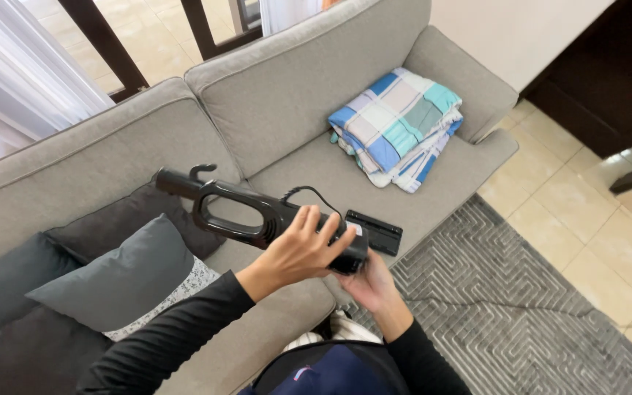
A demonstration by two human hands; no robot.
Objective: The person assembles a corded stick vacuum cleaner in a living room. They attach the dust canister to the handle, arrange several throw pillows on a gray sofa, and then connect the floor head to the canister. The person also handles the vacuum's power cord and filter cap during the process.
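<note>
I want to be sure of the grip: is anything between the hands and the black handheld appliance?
Nothing visible. The left hand lies directly on top of the black handheld appliance, and the right hand supports it from below, above the grey sofa.

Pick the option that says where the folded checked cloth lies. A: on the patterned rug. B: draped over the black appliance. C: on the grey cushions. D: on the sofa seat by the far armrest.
D: the folded checked cloth lies on the sofa seat beside the far armrest, apart from both hands.
</note>
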